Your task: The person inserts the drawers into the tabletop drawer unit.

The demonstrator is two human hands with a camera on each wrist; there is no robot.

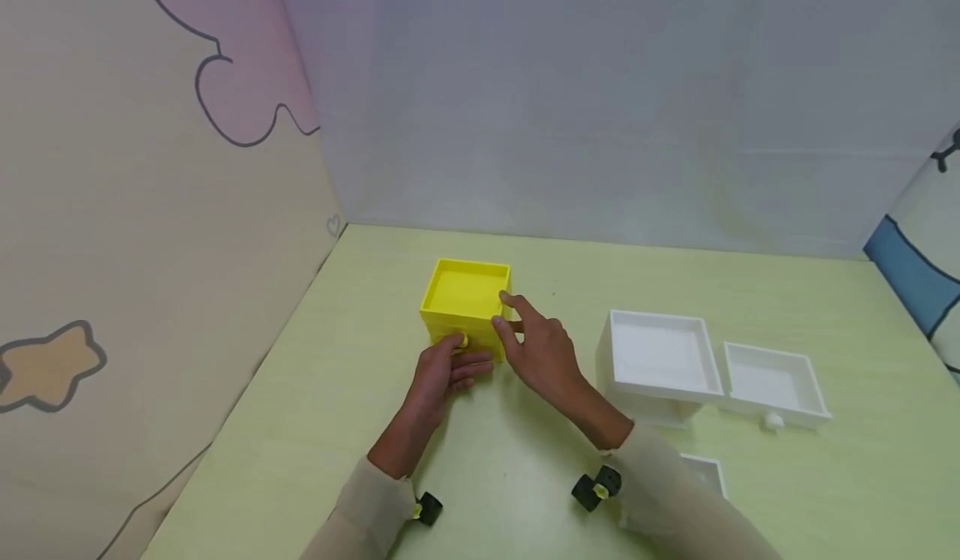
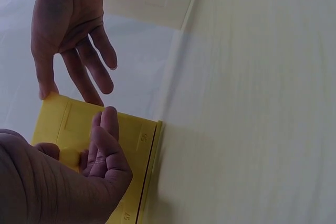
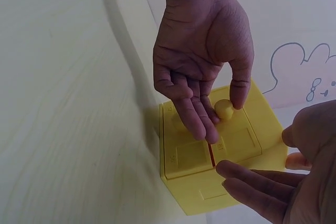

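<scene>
A yellow box (image 1: 467, 289) with a recessed top stands on the table, its front carrying drawers and a round yellow knob (image 3: 223, 109). The left hand (image 1: 438, 372) (image 3: 197, 51) is at the front, palm up, thumb and forefinger pinching that knob; its other fingers extend below it. At the box's right side is the right hand (image 1: 546, 356) (image 2: 71, 22), fingers spread and mostly straight, fingertips touching the side and upper edge. In the right wrist view a thin red line shows between two drawer fronts.
Right of the yellow box stands a white box (image 1: 663, 352) with a recessed top. Beside it lies a white drawer (image 1: 772, 379) with a round knob. Another white tray (image 1: 707, 472) is partly hidden by the right sleeve. Cloth walls enclose the table (image 1: 300, 443).
</scene>
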